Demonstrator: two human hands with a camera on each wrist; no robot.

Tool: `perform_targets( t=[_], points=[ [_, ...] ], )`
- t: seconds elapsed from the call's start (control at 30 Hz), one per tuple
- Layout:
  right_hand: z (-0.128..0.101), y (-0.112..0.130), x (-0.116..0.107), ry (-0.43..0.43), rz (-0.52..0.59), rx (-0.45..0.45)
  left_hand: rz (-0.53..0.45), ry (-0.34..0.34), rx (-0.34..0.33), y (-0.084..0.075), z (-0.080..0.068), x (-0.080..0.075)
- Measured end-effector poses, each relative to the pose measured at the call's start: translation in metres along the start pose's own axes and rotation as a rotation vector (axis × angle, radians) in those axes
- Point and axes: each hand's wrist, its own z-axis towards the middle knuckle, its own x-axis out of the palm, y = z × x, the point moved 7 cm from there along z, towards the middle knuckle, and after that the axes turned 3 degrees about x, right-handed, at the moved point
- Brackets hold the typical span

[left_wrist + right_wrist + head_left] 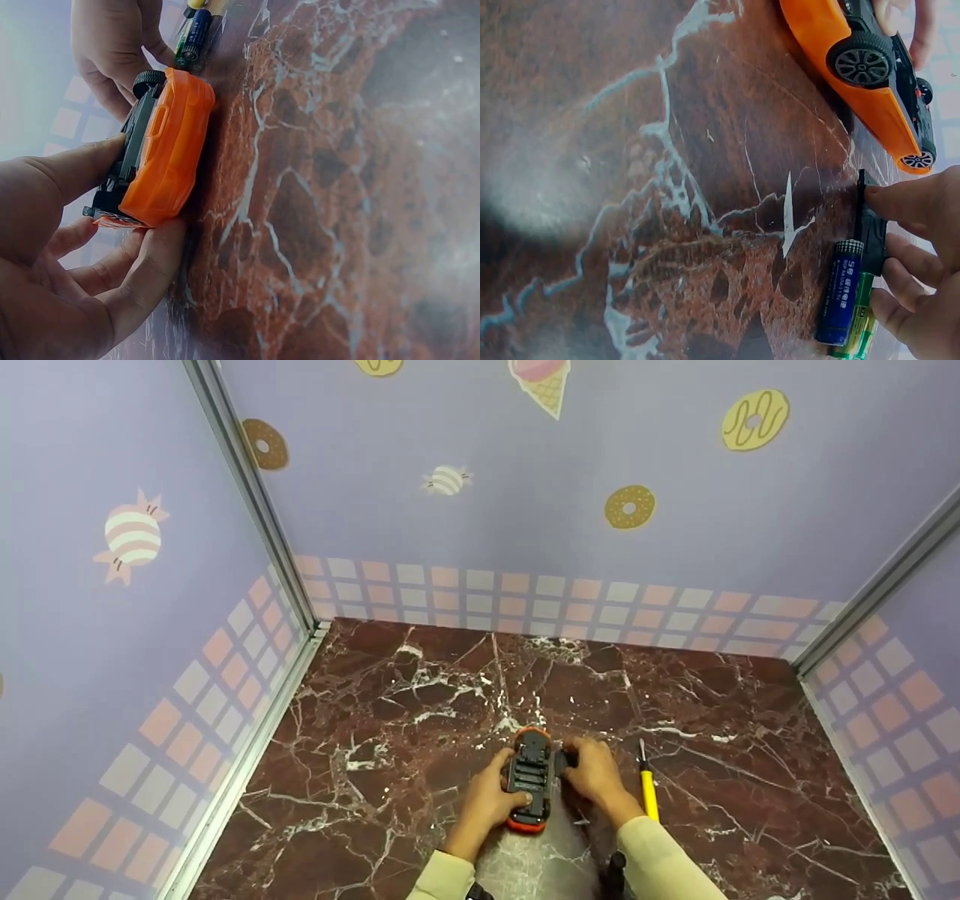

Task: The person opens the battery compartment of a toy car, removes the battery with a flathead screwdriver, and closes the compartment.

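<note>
An orange toy car (527,826) lies wheels up on the floor, its black underside showing a slotted battery compartment (531,772). My left hand (489,799) grips the car from the side, thumb on the underside and fingers beneath the body. Just to the right, my right hand (598,771) pinches a small black plastic cover (874,232) between thumb and fingers, close to the floor. Beside that cover lie a blue AA battery (840,292) and a green battery (861,315), near the right fingertips.
A screwdriver with a yellow handle (649,795) lies right of my right hand. White crumbs are scattered on the marbled floor (420,810) beyond the car. Patterned purple walls (480,525) stand at the back and both sides.
</note>
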Motion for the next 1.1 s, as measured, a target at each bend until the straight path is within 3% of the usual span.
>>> perform_targets(
  t=[0.3, 0.57, 1.1],
  points=[
    [-0.001, -0.001, -0.002, -0.056, 0.007, 0.017, -0.017, 0.011, 0.007, -0.001, 0.002, 0.001],
    [-0.001, 0.003, -0.006, -0.098, -0.033, -0.027, -0.048, 0.02, -0.003, 0.0, 0.002, 0.002],
    [0.0, 0.005, -0.018, -0.111, 0.028, -0.064, -0.051, 0.024, -0.011, 0.002, 0.001, 0.004]
  ],
)
